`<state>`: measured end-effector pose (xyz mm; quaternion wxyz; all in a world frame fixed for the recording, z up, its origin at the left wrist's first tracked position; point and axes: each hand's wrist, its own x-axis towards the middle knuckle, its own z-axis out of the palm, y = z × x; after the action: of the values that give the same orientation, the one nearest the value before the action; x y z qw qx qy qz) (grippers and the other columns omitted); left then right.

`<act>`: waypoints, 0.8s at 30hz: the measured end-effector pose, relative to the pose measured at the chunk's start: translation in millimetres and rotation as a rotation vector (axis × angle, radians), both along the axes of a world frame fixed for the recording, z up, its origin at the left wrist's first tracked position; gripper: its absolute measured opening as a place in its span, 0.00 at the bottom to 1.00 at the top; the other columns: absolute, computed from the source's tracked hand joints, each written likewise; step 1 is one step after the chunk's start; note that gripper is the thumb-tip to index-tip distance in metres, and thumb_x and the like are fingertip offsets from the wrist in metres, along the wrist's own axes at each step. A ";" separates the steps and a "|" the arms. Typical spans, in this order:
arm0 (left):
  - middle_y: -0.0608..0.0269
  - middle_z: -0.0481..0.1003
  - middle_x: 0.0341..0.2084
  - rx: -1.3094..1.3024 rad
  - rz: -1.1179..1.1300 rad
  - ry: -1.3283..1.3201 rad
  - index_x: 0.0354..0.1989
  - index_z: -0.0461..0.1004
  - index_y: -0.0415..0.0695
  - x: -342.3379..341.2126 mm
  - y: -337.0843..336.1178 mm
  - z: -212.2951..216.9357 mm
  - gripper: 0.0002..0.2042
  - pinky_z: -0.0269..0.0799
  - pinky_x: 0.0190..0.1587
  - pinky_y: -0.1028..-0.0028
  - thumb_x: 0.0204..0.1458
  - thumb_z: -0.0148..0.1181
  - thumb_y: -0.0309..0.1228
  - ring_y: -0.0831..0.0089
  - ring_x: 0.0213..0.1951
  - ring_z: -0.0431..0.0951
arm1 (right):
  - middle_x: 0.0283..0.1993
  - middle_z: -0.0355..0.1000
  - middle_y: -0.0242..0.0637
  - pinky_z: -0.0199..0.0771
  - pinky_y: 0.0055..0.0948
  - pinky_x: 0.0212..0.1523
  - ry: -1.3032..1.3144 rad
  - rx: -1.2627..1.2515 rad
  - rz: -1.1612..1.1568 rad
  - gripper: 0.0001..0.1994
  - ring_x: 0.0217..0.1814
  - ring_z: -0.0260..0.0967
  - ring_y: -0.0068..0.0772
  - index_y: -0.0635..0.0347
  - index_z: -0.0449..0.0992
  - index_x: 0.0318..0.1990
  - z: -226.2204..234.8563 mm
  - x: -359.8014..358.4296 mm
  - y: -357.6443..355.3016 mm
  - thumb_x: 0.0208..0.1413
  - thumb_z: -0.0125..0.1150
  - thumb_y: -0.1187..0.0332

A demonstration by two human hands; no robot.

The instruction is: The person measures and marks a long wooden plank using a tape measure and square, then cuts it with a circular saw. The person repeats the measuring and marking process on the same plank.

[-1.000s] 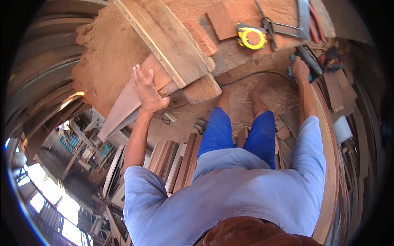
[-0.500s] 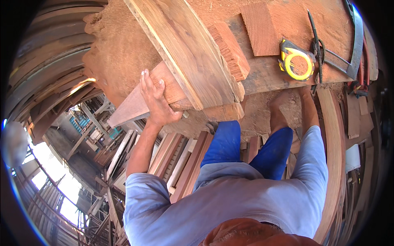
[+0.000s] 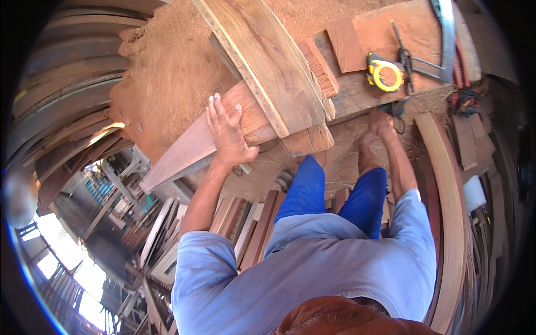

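Note:
My left hand [image 3: 227,137] lies with spread fingers on a tapered reddish board [image 3: 187,134], pressing on its upper face. That board runs under a wide brown plank [image 3: 262,61] with a pale edge, which lies across it at an angle. A short block [image 3: 307,140] juts out below the plank's near end. By the bench's near edge, my right hand [image 3: 382,124] is closed at a dark green tool [image 3: 394,107]; a dark loop hangs beside it. The tool's kind and most of the fingers are hidden.
A yellow tape measure [image 3: 385,75], a red-brown wood piece [image 3: 345,44], a dark pointed rod [image 3: 405,56] and a metal-framed saw [image 3: 445,42] lie on the dusty bench [image 3: 357,95]. Red-handled pliers [image 3: 462,70] are at its right. A long curved plank [image 3: 449,223] stands right; stacked boards [image 3: 251,234] lie below.
My right hand has moved left along the bench's edge, and the dark green tool has come into view at it. My left hand stays on the tapered board. The view has shifted.

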<state>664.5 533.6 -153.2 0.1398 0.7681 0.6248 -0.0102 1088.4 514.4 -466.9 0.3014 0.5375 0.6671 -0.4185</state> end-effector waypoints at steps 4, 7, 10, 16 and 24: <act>0.25 0.41 0.74 -0.035 0.042 0.024 0.71 0.50 0.56 0.8 -6.0 9.3 0.57 0.37 0.73 0.33 0.24 0.75 0.36 0.28 0.76 0.39 | 0.40 0.80 0.58 0.78 0.51 0.47 0.216 0.042 -0.271 0.12 0.49 0.79 0.61 0.63 0.81 0.40 207.0 -10.4 41.7 0.61 0.60 0.62; 0.26 0.40 0.74 -0.100 0.054 0.065 0.73 0.48 0.57 2.6 -3.3 20.2 0.58 0.35 0.75 0.34 0.26 0.76 0.37 0.29 0.76 0.36 | 0.34 0.78 0.56 0.75 0.49 0.39 0.497 0.423 -0.528 0.12 0.38 0.78 0.59 0.67 0.77 0.37 340.9 -31.9 87.7 0.62 0.62 0.64; 0.27 0.40 0.74 -0.107 0.057 0.078 0.73 0.48 0.55 3.3 -2.5 24.0 0.58 0.34 0.76 0.37 0.27 0.76 0.37 0.30 0.76 0.36 | 0.43 0.79 0.54 0.76 0.53 0.45 0.317 0.673 -0.425 0.16 0.48 0.78 0.60 0.55 0.73 0.53 370.0 -63.0 147.2 0.63 0.62 0.59; 0.28 0.41 0.75 -0.057 0.050 -0.018 0.74 0.52 0.54 -2.4 0.7 28.8 0.56 0.32 0.77 0.39 0.29 0.76 0.41 0.30 0.77 0.36 | 0.56 0.76 0.56 0.78 0.50 0.54 0.015 0.652 -0.128 0.30 0.61 0.74 0.60 0.50 0.69 0.66 321.3 -127.9 228.5 0.58 0.67 0.54; 0.27 0.42 0.75 -0.111 0.077 -0.065 0.75 0.55 0.52 -10.0 -5.3 42.0 0.54 0.29 0.78 0.41 0.32 0.74 0.41 0.31 0.77 0.38 | 0.49 0.79 0.62 0.76 0.56 0.57 -0.061 0.710 -0.146 0.20 0.55 0.76 0.66 0.59 0.77 0.52 261.8 -138.9 266.0 0.57 0.59 0.57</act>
<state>654.5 528.3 -111.2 0.2025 0.7346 0.6474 -0.0144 949.5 780.4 -205.1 0.0851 0.6674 0.7212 -0.1648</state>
